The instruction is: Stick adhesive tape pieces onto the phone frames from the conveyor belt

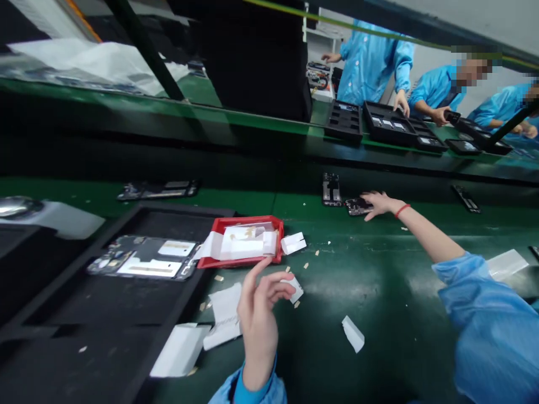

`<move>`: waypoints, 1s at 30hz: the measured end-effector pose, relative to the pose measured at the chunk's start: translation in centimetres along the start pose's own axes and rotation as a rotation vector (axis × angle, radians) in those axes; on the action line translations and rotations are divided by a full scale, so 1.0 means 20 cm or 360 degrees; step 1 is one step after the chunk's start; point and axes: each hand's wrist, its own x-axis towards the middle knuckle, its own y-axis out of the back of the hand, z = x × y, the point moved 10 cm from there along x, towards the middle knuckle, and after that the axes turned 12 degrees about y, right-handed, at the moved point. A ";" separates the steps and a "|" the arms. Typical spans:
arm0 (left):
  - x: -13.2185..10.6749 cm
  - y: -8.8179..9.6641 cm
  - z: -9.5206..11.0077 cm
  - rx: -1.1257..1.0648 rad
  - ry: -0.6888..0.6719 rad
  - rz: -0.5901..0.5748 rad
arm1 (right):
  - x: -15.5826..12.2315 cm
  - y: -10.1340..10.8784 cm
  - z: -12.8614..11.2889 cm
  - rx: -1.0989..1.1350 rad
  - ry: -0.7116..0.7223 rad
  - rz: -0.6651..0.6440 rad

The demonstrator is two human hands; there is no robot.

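Note:
My left hand [260, 314] is raised in front of a red tray [241, 262], its index finger stretched toward the rim and the other fingers loosely curled. Nothing shows in it. White backing sheets [242, 246] lie in that tray. Reaching far forward, my right hand [381, 203] has its fingers spread at the edge of a dark phone chassis [357, 207] lying flat on the green bench. A second phone chassis [332, 189] lies just left of that one. To the left, another phone chassis [145, 258] with white strips rests in a black foam tray [126, 306].
Paper scraps [352, 334] and small tan bits litter the green bench [379, 280]. More phone parts lie at the back left [158, 189] and right [466, 198]. Behind a raised ledge, co-workers in blue coats [370, 62] handle black trays [389, 124].

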 end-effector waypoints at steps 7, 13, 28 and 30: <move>-0.05 -0.17 -0.09 0.0068 0.0051 -0.0274 | -0.05 0.12 -0.14 -0.0282 0.0279 0.0233; -0.14 -0.26 -0.17 -0.0350 0.0155 -0.0434 | -0.34 -0.28 -0.92 -0.0049 0.0837 0.0263; -0.14 0.37 0.27 -0.0453 -0.0111 0.0390 | -1.17 -0.67 -0.83 0.0334 0.0174 0.0302; -0.15 0.34 0.26 -0.0494 -0.0105 0.0356 | -1.18 -0.66 -0.85 0.0430 0.0173 0.0296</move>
